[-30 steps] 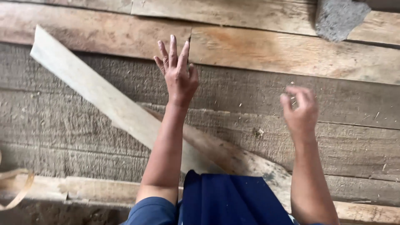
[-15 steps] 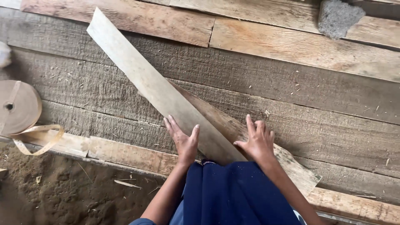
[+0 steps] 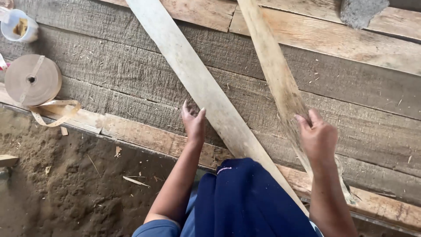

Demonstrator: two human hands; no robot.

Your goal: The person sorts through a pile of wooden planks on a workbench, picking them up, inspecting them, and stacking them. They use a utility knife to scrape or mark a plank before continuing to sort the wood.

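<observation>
**Two slats, one lifted, one steadied**

A narrow wooden strip (image 3: 276, 74) is gripped near its lower end by the right hand (image 3: 318, 138), fingers closed around it. The wider pale plank (image 3: 197, 83) is touched at its left edge by the open left hand (image 3: 194, 124), lying diagonally across the grey boards (image 3: 109, 70).

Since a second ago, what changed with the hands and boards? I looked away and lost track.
Both hands came down from the air. The right hand has taken hold of a second, narrower board that now slants beside the pale plank. The left hand now rests against the plank's left edge. The plank stays slanted across the plank floor.
</observation>
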